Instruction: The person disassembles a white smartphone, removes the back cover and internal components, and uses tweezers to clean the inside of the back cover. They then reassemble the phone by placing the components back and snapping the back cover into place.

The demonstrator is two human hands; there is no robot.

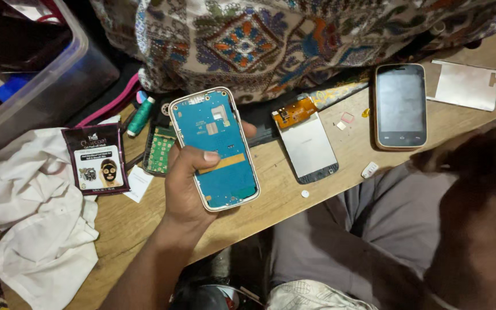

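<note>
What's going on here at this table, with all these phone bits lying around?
A person's left hand holds an opened phone above a wooden table, its blue circuit board facing up. The right hand is blurred near the table's edge, and whether it holds anything cannot be told. On the table lie a loose display panel, an intact phone, a green circuit board and a white cloth.

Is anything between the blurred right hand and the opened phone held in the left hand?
Nothing visible blocks it. The left hand holds the opened phone above the wooden table; the right hand is raised off to the side. Between them lie only a loose display panel and small bits, flat on the table.
</note>
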